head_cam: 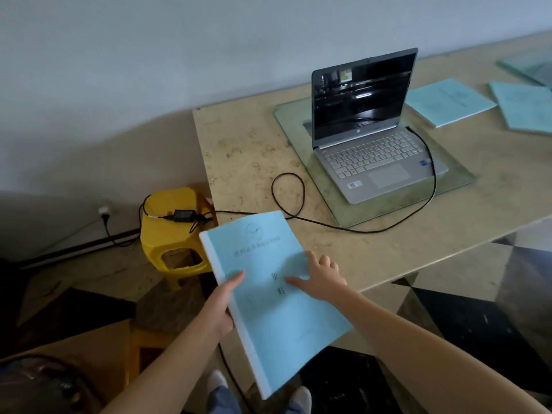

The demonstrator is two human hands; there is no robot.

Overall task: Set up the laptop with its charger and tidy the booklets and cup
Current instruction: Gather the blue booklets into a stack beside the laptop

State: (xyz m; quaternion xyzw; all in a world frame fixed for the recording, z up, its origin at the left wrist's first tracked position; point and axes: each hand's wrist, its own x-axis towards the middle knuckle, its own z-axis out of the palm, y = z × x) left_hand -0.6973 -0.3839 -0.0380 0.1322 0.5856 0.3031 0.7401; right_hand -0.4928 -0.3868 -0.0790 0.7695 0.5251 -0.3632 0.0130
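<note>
A thick light-blue booklet (268, 294) hangs over the near corner of the beige table (373, 249). My left hand (225, 306) grips its spine edge, thumb on the cover. My right hand (319, 279) lies flat on the cover with fingers spread. An open silver laptop (373, 138) with a dark screen stands on a glass plate (388, 204). A black charger cable (298, 216) runs from the laptop's right side across the table to the power brick (183, 216). Two more blue booklets (448, 103) (525, 106) lie at the far right. No cup is in view.
A yellow plastic stool (176, 234) beside the table's left edge carries the power brick. A wall socket (104, 211) with a plug sits low on the wall. Another glass sheet (528, 67) lies at the table's far right. The floor has dark and light tiles.
</note>
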